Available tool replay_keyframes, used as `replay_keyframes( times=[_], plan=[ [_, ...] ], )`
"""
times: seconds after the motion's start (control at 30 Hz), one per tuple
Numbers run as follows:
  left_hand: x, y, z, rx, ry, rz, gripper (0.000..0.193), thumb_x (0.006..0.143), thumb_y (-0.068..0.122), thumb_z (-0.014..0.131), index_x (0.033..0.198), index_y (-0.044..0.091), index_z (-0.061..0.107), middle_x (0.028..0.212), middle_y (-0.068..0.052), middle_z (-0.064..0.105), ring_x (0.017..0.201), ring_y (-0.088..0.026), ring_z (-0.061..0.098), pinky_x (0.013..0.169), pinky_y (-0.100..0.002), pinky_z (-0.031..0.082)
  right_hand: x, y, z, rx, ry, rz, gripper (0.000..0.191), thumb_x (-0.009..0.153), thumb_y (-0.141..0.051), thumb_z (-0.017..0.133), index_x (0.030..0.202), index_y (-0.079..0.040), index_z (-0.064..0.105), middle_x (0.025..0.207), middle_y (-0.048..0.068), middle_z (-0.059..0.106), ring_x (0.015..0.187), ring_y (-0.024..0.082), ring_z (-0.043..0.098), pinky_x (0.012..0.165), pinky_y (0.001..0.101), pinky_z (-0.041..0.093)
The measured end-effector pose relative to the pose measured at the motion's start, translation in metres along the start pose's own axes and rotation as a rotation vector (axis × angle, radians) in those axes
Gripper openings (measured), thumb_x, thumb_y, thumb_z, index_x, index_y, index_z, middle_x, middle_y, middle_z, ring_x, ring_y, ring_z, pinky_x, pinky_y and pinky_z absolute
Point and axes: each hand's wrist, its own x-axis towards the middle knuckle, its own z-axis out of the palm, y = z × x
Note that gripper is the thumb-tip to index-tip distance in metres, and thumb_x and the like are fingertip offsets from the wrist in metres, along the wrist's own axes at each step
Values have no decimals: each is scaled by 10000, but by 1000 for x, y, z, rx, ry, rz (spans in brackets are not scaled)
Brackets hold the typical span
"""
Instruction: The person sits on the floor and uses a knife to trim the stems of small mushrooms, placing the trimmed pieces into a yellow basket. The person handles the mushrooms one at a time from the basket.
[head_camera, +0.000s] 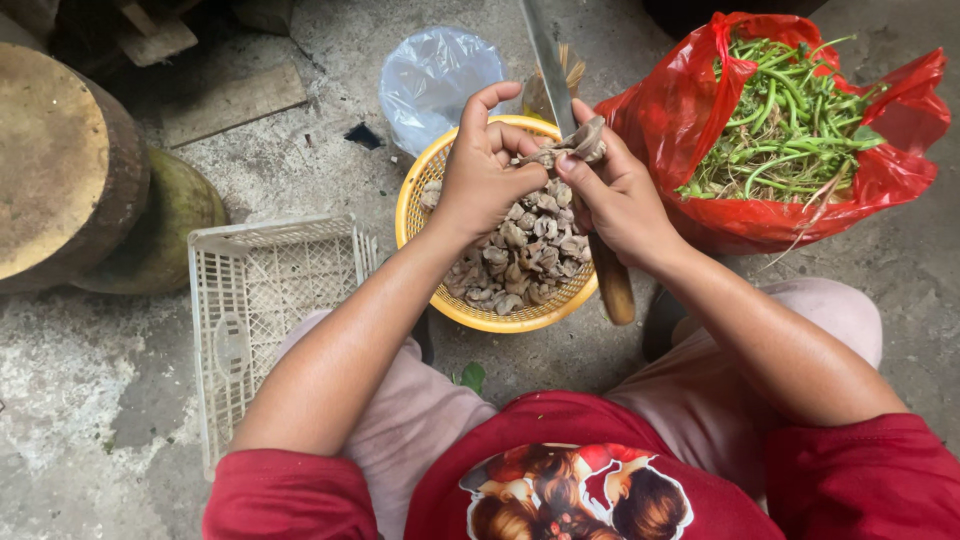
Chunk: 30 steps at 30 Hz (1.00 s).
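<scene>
- Down at the centre of the frame, both hands meet over a yellow plastic basket (420, 215) that sits on the concrete floor (900, 270).
- The left hand (485, 165) is curled, fingers bent in together, its fingertips pinching one end of a small grey-brown piece of offal (570, 148).
- The right hand (620, 195) grips the other end of that same piece, thumb and forefinger pressed on it, just above the basket's upper rim.
- A long knife (548, 60) stands upright between the hands: its blade runs to the top edge of the frame, its wooden handle (613, 280) drops behind the right hand and lies across the basket's right rim. The held piece touches the blade.
- The basket is heaped with more of the same pale, crumpled pieces (515, 255).
- At upper right, a red plastic bag (700, 110) lies open, full of green stalks (790, 120), touching the right hand's side of the basket.
- Just above the basket, a clear plastic bag (435, 75) rests on the floor.
- At lower left, a white plastic crate (260, 310) lies beside the person's left knee.
- At the far left edge, a round wooden chopping block (55, 160) leans against a greenish rounded object (170, 225); I cannot tell what that one is.
</scene>
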Motion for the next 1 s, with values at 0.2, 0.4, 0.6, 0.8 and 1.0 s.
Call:
replay_keyframes(
  times=[0.2,0.4,0.6,0.8,1.0],
  plan=[
    [14,-16,-14,63,69,-199,896,746,-129,741,1487,91,287,958,-83,673,890,-150,693,784,-285,583,5,1,-9,-499,-32,-328,581,1077,-224,677,1605,-113,462,1267,37,710,1126,101,649,1005,299,522],
    [35,-45,-49,339,48,-218,781,745,-44,839,1414,67,451,1053,-131,675,970,-213,721,856,-337,622,-5,-12,-13,-779,18,-66,642,965,-346,695,1560,-234,481,1168,64,770,955,152,749,899,329,563],
    [25,-69,-81,1661,-152,-384,302,988,55,583,1283,50,647,1310,-245,649,1130,-397,684,937,-500,566,-1,-1,-16,-1239,11,-176,801,994,-368,747,1653,-272,302,1078,172,653,950,364,680,785,488,552],
    [8,-92,-82,2175,-84,-518,414,939,172,560,1286,-46,620,1187,-178,670,1022,-341,685,655,-451,617,0,5,-26,-1248,7,-101,1121,788,-417,846,1625,-206,130,1083,257,576,947,439,636,812,518,527],
    [-1,-98,-94,2250,-148,-45,335,909,188,574,1103,-32,735,1016,-160,714,925,-299,684,658,-401,595,-11,4,-49,-1000,19,-254,946,1023,-354,752,1693,-95,138,1553,277,456,1377,427,557,1086,463,488]
  ],
)
